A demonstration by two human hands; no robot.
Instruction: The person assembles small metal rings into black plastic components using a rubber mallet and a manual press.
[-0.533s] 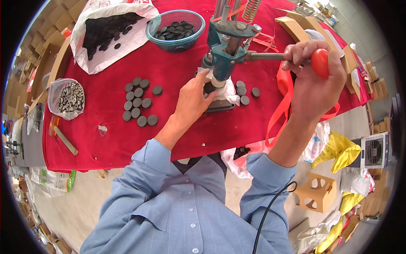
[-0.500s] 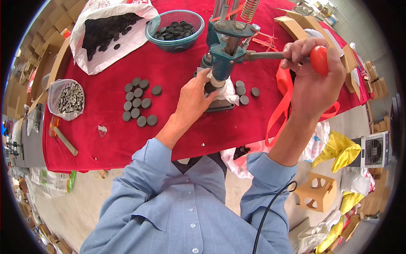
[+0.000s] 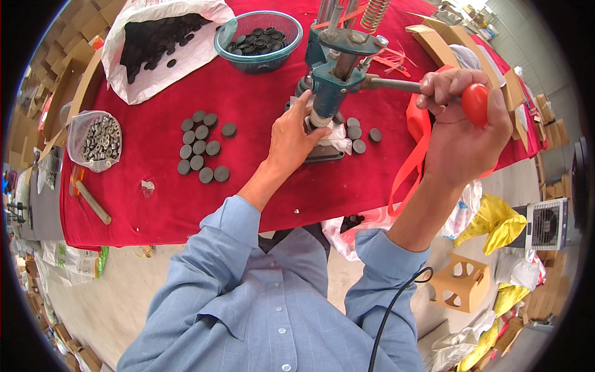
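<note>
My right hand (image 3: 465, 121) is closed round the end of the lever (image 3: 396, 84) of a teal hand press (image 3: 338, 80), by its red ball knob (image 3: 475, 105). At the foot of the press my left hand (image 3: 291, 133) curls its thumb and fingers about a black round piece (image 3: 308, 124) under the pale ram tip (image 3: 320, 120). Fingers hide most of that piece. White plastic or cloth (image 3: 338, 139) lies over the press base (image 3: 324, 154). Grey-black discs (image 3: 354, 132) sit just right of the press, and a larger group of discs (image 3: 199, 147) lies to its left.
A clear teal bowl (image 3: 257, 66) of black caps and a white sack (image 3: 130, 90) spilling black pieces stand at the back. At left are a bag of metal parts (image 3: 102, 139) and a hammer (image 3: 93, 202). Red strap (image 3: 406, 173) hangs near my right arm; cartons (image 3: 434, 46) are behind.
The lever's knob end has come down and nearer, with my right hand on it. My left hand stays at the ram, its fingers shifted slightly. A dark piece now shows behind the ram.
</note>
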